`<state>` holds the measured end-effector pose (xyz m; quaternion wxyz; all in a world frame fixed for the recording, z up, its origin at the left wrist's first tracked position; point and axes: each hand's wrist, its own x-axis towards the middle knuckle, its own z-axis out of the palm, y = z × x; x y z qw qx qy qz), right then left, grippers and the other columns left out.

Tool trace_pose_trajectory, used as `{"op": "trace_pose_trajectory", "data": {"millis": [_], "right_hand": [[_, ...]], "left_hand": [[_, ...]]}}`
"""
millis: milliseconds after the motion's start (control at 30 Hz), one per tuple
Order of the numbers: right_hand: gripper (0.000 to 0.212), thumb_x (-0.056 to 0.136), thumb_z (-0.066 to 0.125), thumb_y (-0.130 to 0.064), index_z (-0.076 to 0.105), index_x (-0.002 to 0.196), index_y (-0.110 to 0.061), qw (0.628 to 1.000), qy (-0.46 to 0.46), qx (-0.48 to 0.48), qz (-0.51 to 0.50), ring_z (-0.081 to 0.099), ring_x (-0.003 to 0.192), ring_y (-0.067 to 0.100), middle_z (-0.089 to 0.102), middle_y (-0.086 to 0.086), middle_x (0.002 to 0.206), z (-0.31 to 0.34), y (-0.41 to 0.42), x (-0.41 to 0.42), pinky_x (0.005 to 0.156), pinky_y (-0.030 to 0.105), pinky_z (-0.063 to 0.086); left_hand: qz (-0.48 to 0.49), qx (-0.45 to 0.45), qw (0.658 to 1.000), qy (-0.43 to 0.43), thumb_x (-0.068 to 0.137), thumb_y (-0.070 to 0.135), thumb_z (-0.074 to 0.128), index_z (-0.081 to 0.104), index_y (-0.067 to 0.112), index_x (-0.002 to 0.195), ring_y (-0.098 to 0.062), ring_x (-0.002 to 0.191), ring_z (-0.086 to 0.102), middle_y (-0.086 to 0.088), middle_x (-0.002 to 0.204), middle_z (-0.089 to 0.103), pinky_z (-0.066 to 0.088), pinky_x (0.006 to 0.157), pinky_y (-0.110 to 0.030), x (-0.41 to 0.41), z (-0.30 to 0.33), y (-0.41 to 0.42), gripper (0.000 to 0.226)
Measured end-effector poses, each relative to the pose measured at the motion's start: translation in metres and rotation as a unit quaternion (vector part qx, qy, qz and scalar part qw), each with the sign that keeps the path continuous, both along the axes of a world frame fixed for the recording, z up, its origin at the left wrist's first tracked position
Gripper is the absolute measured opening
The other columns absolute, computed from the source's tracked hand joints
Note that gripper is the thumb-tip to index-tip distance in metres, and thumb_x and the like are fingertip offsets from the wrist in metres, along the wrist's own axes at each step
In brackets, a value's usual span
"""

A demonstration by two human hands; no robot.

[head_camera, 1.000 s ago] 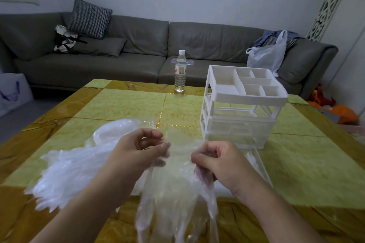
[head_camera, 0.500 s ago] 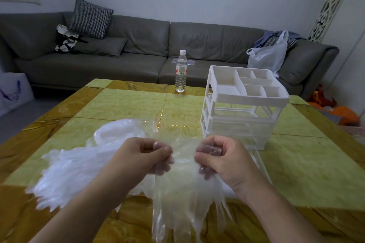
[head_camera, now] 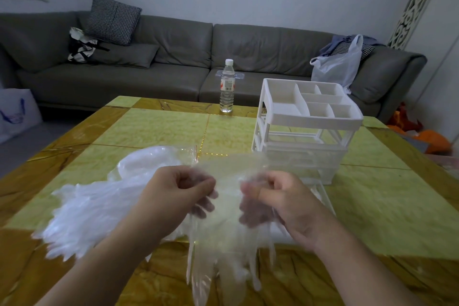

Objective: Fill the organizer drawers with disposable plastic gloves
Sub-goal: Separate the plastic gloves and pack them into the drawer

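Both my left hand [head_camera: 178, 196] and right hand [head_camera: 280, 201] pinch the cuff of thin clear plastic gloves [head_camera: 223, 243] dangling below my grip, white slatted organizer [head_camera: 305, 131] beyond; the clinging film could tear or drag extras.

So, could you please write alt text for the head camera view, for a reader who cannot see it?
Two bare hands, left hand and right hand, pinch a bunch of clear disposable gloves above a yellow-green table, beside a heap of gloves. A white organizer stands to the right, a water bottle and grey sofa behind.
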<state>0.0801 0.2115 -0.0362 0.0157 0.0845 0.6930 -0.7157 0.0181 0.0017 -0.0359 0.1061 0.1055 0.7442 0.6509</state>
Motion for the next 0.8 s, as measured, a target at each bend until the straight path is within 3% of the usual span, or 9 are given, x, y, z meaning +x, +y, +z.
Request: {"op": "trace_pose_trajectory", "data": {"millis": [100,233,367,467,533,667,800], "right_hand": [[0.012,0.092,0.077,-0.001,0.07,0.094,0.009,0.999,0.008,0.046,-0.02,0.056,0.043,0.025,0.066,0.02,0.066,-0.005,0.009,-0.002,0.039,0.029,0.046],[0.006,0.092,0.076,0.001,0.071,0.091,0.002,0.994,0.033,0.075,-0.07,0.038,0.038,0.013,0.071,0.016,0.07,-0.003,0.023,-0.005,0.036,0.02,0.029],[0.007,0.09,0.078,0.004,0.072,0.09,0.0,0.989,0.059,0.102,-0.091,0.043,0.041,0.017,0.074,0.017,0.072,-0.004,0.029,-0.007,0.038,0.026,0.037],[0.006,0.091,0.076,0.004,0.072,0.088,0.002,0.988,0.072,0.08,-0.112,0.046,0.043,0.019,0.073,0.018,0.07,-0.007,0.028,-0.008,0.039,0.029,0.041],[0.006,0.092,0.076,0.004,0.072,0.087,0.003,0.987,0.08,0.073,-0.12,0.047,0.044,0.019,0.072,0.018,0.069,-0.007,0.03,-0.008,0.04,0.029,0.041],[0.005,0.093,0.076,0.001,0.074,0.088,0.001,0.983,0.093,0.09,-0.132,0.049,0.048,0.02,0.074,0.019,0.072,-0.005,0.039,-0.008,0.043,0.03,0.043],[0.006,0.093,0.076,0.002,0.075,0.088,-0.001,0.981,0.091,0.097,-0.142,0.051,0.049,0.02,0.074,0.019,0.072,-0.005,0.043,-0.007,0.044,0.03,0.044]], "left_hand": [[0.05,0.019,0.998,0.021,0.093,0.003,0.072,0.074,-0.002,0.094,-0.02,0.054,0.067,-0.015,0.08,0.078,0.056,0.05,-0.027,-0.004,0.006,-0.005,0.006],[0.074,0.003,0.996,0.044,0.092,0.011,0.075,0.078,0.006,0.092,-0.018,0.058,0.064,-0.006,0.082,0.08,0.053,0.052,-0.02,-0.007,0.008,-0.012,0.006],[0.057,0.008,0.998,0.034,0.093,0.017,0.074,0.077,0.009,0.1,-0.014,0.061,0.068,-0.006,0.085,0.081,0.057,0.057,-0.021,-0.003,0.013,-0.011,0.011],[-0.066,-0.064,0.996,-0.019,0.088,0.022,0.079,0.072,0.015,0.111,-0.026,0.072,0.076,-0.013,0.084,0.08,0.062,0.067,-0.031,-0.002,0.017,-0.016,0.025],[-0.113,-0.113,0.986,-0.037,0.087,0.013,0.081,0.071,0.011,0.112,-0.028,0.071,0.076,-0.016,0.082,0.079,0.061,0.067,-0.032,-0.004,0.016,-0.02,0.027],[-0.123,-0.101,0.986,-0.054,0.091,-0.001,0.074,0.073,0.006,0.112,-0.032,0.076,0.074,-0.02,0.089,0.078,0.062,0.072,-0.033,-0.012,0.018,-0.034,0.022],[-0.223,-0.088,0.968,-0.07,0.09,-0.014,0.066,0.071,0.01,0.124,-0.03,0.107,0.075,-0.012,0.115,0.077,0.061,0.089,-0.032,-0.017,0.023,-0.048,0.042]]}}
